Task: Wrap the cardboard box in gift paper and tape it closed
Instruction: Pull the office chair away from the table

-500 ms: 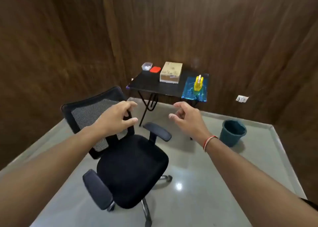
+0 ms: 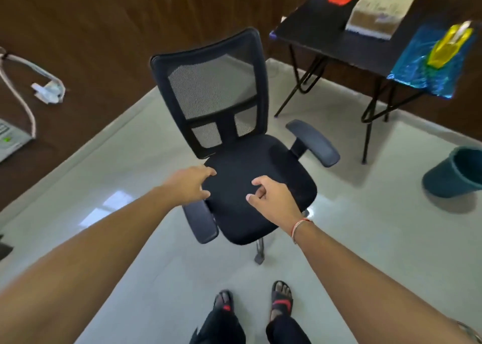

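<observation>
No text, brand or number can be read anywhere. The cardboard box on the black table at the upper right of the frame carries faint printed marks, too blurred to make out.

walls: dk wood panel | floor: glossy grey tile | furn: blk mesh chair, blk table

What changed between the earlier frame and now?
The view dropped and closed in. Both hands came down from the backrest: the left hand and right hand now reach over the chair seat, holding nothing. The box and blue gift paper stayed on the table.
</observation>
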